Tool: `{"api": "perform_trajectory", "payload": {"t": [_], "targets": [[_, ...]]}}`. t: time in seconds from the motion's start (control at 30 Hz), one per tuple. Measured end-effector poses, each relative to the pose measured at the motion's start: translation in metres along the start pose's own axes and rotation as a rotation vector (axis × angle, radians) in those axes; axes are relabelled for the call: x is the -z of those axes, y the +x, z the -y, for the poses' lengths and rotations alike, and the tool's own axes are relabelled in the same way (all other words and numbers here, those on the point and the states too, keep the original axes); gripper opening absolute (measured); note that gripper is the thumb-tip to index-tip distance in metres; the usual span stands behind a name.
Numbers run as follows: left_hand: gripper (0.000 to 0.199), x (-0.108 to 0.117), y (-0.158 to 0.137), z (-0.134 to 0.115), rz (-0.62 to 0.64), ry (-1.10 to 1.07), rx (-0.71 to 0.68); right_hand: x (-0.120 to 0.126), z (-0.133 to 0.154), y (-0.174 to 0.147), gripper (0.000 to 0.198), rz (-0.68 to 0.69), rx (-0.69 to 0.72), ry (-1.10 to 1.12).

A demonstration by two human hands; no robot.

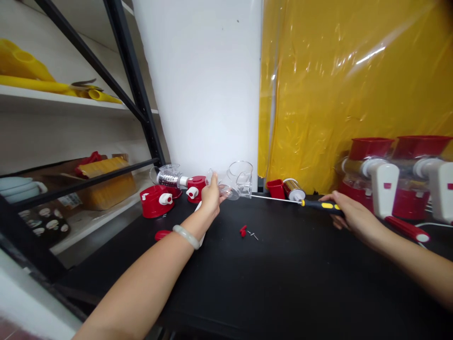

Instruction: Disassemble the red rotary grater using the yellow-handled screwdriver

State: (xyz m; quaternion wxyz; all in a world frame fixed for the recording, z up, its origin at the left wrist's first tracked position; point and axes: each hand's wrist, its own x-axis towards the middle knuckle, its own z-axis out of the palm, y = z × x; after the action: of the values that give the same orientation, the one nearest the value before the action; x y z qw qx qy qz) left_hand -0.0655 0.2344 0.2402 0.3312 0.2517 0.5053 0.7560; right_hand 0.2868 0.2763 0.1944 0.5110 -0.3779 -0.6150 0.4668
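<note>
A clear plastic grater housing [244,182] is held above the black table, with my left hand [211,196] closed around its left part. My right hand [345,210] grips the black and yellow handle of a long screwdriver [320,206]. The screwdriver's shaft points left, and its tip meets or lies very near the housing's right edge; I cannot tell whether they touch. Below the housing, a small red plastic piece [243,231] lies beside several small screws [253,234].
Red bases [155,202] and a clear housing with a metal drum [169,177] stand at the back left. A red hopper [275,189] and another grater drum [293,190] lie behind the screwdriver. Assembled red-and-white graters [384,186] stand right. A black-framed shelf [134,85] borders the left.
</note>
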Motion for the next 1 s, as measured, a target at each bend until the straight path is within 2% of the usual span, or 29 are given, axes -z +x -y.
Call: {"api": "perform_trajectory", "payload": {"t": [0.07,0.17,0.23,0.27,0.3,0.37,0.4,0.47,0.53,0.63,0.73,0.8,0.83,0.9,0.97,1.0], "targets": [[0.045,0.000,0.000,0.000,0.000,0.000,-0.002,-0.001,0.001,-0.002,0.029,-0.021,0.000,0.077],[0.043,0.000,-0.001,0.000,-0.001,-0.009,-0.005,-0.003,0.010,-0.006,0.040,-0.031,-0.011,0.319],[0.041,-0.001,-0.001,0.001,0.005,-0.016,-0.007,-0.003,0.014,-0.006,0.034,-0.018,-0.044,0.388],[0.041,-0.001,-0.002,0.001,0.007,-0.019,-0.009,-0.003,0.015,-0.006,0.025,-0.020,-0.060,0.388],[0.041,-0.001,-0.002,0.001,0.009,-0.021,-0.012,-0.003,0.014,-0.005,0.023,-0.021,-0.078,0.366],[0.042,-0.001,-0.001,0.002,0.009,-0.016,-0.017,-0.002,0.009,-0.002,0.044,-0.015,-0.112,0.253],[0.042,-0.001,-0.001,0.002,0.010,-0.012,-0.019,-0.002,0.006,-0.001,0.048,-0.004,-0.117,0.189],[0.043,0.000,0.000,0.001,0.011,-0.008,-0.018,-0.001,0.002,0.000,0.040,0.000,-0.081,0.131],[0.043,0.000,0.000,0.001,0.010,-0.017,-0.016,-0.001,0.003,-0.001,0.031,-0.022,-0.038,0.200],[0.042,-0.001,-0.002,0.001,0.019,-0.024,-0.015,-0.001,0.008,-0.003,0.045,-0.009,-0.063,0.386],[0.042,-0.002,-0.002,0.001,0.024,-0.021,-0.012,0.000,0.010,-0.003,0.029,0.032,-0.098,0.365],[0.042,-0.002,-0.002,0.002,0.013,-0.030,-0.009,0.001,0.007,-0.001,0.049,0.031,-0.106,0.208],[0.043,-0.002,-0.001,0.002,0.007,-0.034,-0.008,0.002,0.006,0.000,0.052,0.024,-0.098,0.133],[0.044,-0.001,0.001,0.001,-0.002,-0.031,-0.008,0.002,0.003,0.001,0.042,-0.005,-0.055,0.080],[0.044,-0.001,0.002,0.001,-0.006,-0.030,-0.009,0.000,0.004,0.000,0.025,-0.028,-0.012,0.164],[0.044,0.000,0.002,0.000,-0.008,-0.033,-0.009,0.000,0.005,-0.001,0.028,-0.026,-0.003,0.231]]}}
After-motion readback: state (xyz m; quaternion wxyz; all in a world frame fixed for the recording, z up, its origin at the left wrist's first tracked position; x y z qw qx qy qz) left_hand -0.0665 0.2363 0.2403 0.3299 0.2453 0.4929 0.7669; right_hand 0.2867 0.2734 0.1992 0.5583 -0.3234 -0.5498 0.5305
